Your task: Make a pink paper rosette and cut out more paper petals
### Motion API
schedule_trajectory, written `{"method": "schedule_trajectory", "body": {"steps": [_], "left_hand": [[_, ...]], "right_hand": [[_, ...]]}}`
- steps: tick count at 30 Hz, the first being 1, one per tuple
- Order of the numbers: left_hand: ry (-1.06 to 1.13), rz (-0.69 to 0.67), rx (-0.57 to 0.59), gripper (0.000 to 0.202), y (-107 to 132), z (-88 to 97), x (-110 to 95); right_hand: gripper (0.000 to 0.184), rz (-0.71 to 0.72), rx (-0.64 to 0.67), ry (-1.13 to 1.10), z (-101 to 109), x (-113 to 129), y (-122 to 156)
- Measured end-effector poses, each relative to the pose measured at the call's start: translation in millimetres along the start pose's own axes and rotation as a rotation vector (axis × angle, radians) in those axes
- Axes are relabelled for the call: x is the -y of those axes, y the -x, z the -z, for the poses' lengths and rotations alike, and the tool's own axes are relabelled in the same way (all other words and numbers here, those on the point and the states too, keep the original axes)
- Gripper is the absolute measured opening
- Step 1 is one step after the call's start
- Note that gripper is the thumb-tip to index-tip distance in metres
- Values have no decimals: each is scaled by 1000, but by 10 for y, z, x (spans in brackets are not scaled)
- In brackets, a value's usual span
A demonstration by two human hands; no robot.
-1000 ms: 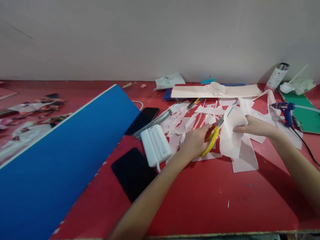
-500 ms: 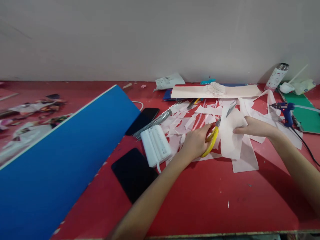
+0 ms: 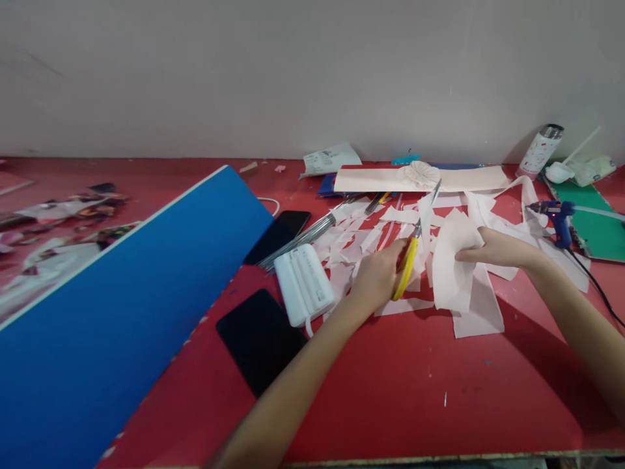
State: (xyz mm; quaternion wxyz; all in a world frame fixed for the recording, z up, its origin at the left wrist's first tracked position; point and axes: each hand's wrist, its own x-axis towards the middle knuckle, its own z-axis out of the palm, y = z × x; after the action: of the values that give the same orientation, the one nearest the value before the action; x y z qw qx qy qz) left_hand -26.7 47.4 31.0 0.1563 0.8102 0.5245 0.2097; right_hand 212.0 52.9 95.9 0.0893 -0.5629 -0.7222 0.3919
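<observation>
My left hand [image 3: 379, 273] is wrapped round the yellow handles of a pair of scissors [image 3: 406, 270], whose blades point up and away from me. A narrow pale strip [image 3: 424, 225] hangs beside the blades, apart from the larger piece. Between the thumb and fingers of my right hand [image 3: 483, 251] is a pale pinkish-white piece of paper or thin cloth [image 3: 452, 267], held upright and slightly curved. Under it lies another pale piece [image 3: 481, 312]. Many pale scraps [image 3: 349, 241] are heaped just beyond my left hand.
A big blue board [image 3: 146, 280] slants across the left side. Near my left forearm lie a white power-bank-like box [image 3: 305, 285], a black tablet [image 3: 261, 342] and a dark phone [image 3: 280, 236]. A blue glue gun [image 3: 559, 218], a bottle [image 3: 541, 150] and a green board [image 3: 598, 218] are at right.
The scissors have moved a little left, away from the piece in my right hand. A narrow strip now stands separate from that piece. My right hand has stayed in place.
</observation>
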Motion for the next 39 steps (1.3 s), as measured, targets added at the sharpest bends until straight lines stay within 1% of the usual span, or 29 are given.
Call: {"method": "schedule_trajectory", "body": {"steps": [3, 5, 7, 11, 14, 16, 17, 19, 21, 22, 24, 27, 33, 35, 39], "left_hand": [[-118, 110, 0, 35, -24, 60, 0], [-200, 154, -6, 37, -36, 70, 20], [-263, 162, -4, 37, -40, 43, 61], [-378, 171, 46, 36, -37, -42, 138], [-387, 171, 59, 35, -28, -29, 101], [-310, 149, 21, 32, -13, 23, 18], [-232, 128, -13, 30, -2, 54, -35], [34, 58, -29, 27, 27, 110, -148], [321, 9, 31, 26, 57, 140, -249], [434, 9, 58, 25, 71, 142, -290], [568, 25, 96, 21, 90, 123, -343], [631, 70, 123, 26, 100, 74, -362], [760, 145, 82, 26, 87, 40, -329], [812, 180, 36, 24, 82, 43, -321], [856, 243, -134, 23, 77, 22, -287]], "right_hand": [[23, -8, 17, -5, 4, -12, -2], [23, -7, 24, -17, 7, -16, -2], [22, 1, 27, -29, 8, -12, 1], [23, 21, 14, -47, 4, 1, 3], [21, 9, 22, -34, -12, 0, -8], [20, 5, 39, -35, -32, -1, -18], [20, 12, 52, -46, -45, -2, -24], [19, 38, 76, -79, -77, -2, -36], [16, 58, 97, -92, -113, -3, -47], [14, 60, 109, -88, -133, -4, -51], [16, 61, 135, -74, -169, -3, -55], [18, 68, 167, -71, -206, 14, -46], [21, 21, 114, -109, -230, 67, -29], [22, 28, 83, -161, -265, 76, -43], [28, 36, 3, -322, -396, 95, -91]]}}
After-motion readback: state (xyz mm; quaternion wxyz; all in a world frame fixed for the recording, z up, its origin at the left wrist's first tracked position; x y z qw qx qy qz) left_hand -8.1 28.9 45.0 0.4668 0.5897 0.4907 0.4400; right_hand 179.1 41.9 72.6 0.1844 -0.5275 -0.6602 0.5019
